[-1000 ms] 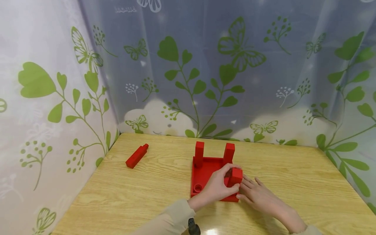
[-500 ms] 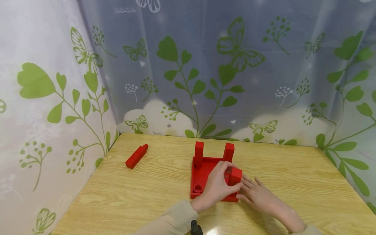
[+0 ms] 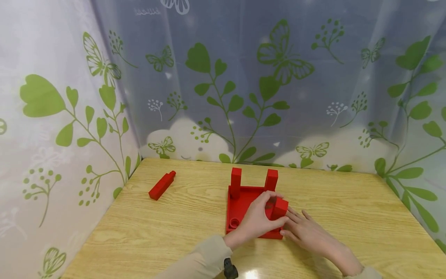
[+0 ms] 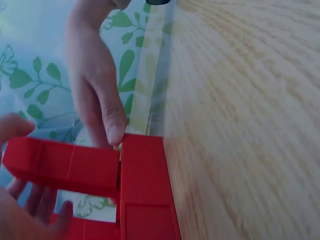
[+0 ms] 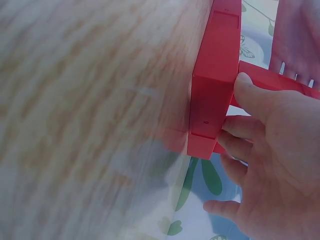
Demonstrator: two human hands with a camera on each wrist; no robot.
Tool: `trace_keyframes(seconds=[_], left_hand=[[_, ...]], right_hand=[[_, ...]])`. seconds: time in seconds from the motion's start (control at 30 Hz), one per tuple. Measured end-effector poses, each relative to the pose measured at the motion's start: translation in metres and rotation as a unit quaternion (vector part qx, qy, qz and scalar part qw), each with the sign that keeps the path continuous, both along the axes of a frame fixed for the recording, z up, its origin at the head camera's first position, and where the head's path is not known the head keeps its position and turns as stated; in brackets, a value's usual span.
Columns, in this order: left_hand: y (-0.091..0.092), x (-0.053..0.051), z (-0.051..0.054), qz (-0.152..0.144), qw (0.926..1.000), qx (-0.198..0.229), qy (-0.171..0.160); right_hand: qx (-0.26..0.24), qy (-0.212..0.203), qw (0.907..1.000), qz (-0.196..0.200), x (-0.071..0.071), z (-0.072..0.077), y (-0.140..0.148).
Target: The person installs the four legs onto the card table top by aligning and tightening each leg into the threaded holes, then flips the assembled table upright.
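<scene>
A red square tray-like base [image 3: 240, 211] lies on the table with its raised rim upward, like an upturned toy table. My left hand [image 3: 258, 221] grips a red square leg [image 3: 280, 208] between thumb and fingers at the base's near right corner. The leg stands nearly upright there; in the left wrist view its lower end meets the base [image 4: 145, 180]. My right hand [image 3: 308, 234] touches the base's right side, thumb at the near corner, fingers extended. Two more legs, far left [image 3: 236, 183] and far right [image 3: 271, 181], stand at the back corners. A round socket [image 3: 234, 223] shows at the near left corner.
A loose red leg [image 3: 162, 186] with a narrow peg end lies on its side at the left of the wooden table [image 3: 195, 209]. Behind the table hangs a patterned curtain [image 3: 244, 97]. A dark watch [image 3: 230, 268] is near the left cuff.
My left hand has shifted slightly around the near right leg, and the leg's top has turned a little. My right hand stays against the base's side.
</scene>
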State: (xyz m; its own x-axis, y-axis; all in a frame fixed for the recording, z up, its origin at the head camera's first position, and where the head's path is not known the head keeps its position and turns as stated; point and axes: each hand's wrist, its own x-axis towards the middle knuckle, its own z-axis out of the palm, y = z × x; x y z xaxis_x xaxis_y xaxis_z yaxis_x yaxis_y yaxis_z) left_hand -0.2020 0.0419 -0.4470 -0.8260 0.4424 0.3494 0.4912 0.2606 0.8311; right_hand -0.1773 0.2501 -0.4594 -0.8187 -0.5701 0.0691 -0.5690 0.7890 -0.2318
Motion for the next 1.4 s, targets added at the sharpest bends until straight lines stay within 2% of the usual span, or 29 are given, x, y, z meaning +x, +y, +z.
trace_keyframes(seconds=[0.13, 0.27, 0.4, 0.63, 0.7, 0.8, 0.97, 1.07, 1.2, 1.4], left_hand=[[0.005, 0.004, 0.000, 0.056, 0.9983, -0.013, -0.007], [0.006, 0.005, 0.000, 0.068, 0.9976, -0.013, -0.009], [0.003, 0.005, 0.000, 0.044, 0.9988, -0.012, -0.015], [-0.007, -0.001, 0.000, -0.047, 0.9981, 0.007, -0.039], [-0.007, -0.001, 0.000, -0.051, 0.9979, 0.001, -0.040], [-0.004, 0.001, -0.001, -0.021, 0.9993, -0.017, -0.025], [0.003, 0.007, -0.003, 0.061, 0.9979, -0.022, 0.008], [0.005, 0.009, -0.004, 0.085, 0.9959, -0.021, 0.023], [0.005, 0.012, -0.004, 0.089, 0.9951, -0.028, 0.033], [0.003, 0.013, -0.003, 0.063, 0.9969, -0.033, 0.033]], right_hand=[[-0.011, -0.012, 0.9999, -0.003, 0.000, 0.001, 0.000], [-0.007, -0.019, 0.9998, -0.003, 0.000, 0.002, 0.000], [0.005, -0.014, 0.9999, 0.001, 0.001, 0.003, 0.000], [0.009, -0.007, 0.9999, -0.002, -0.002, 0.000, 0.000], [0.008, -0.009, 0.9999, -0.001, -0.002, 0.001, 0.000], [0.002, -0.011, 0.9999, -0.001, -0.002, 0.000, 0.000], [-0.005, -0.003, 1.0000, 0.001, -0.002, -0.002, 0.001], [-0.005, 0.000, 1.0000, 0.003, -0.002, -0.003, 0.001], [0.000, 0.008, 0.9999, 0.008, -0.002, -0.004, 0.001], [0.003, 0.025, 0.9996, 0.015, -0.001, -0.003, 0.002]])
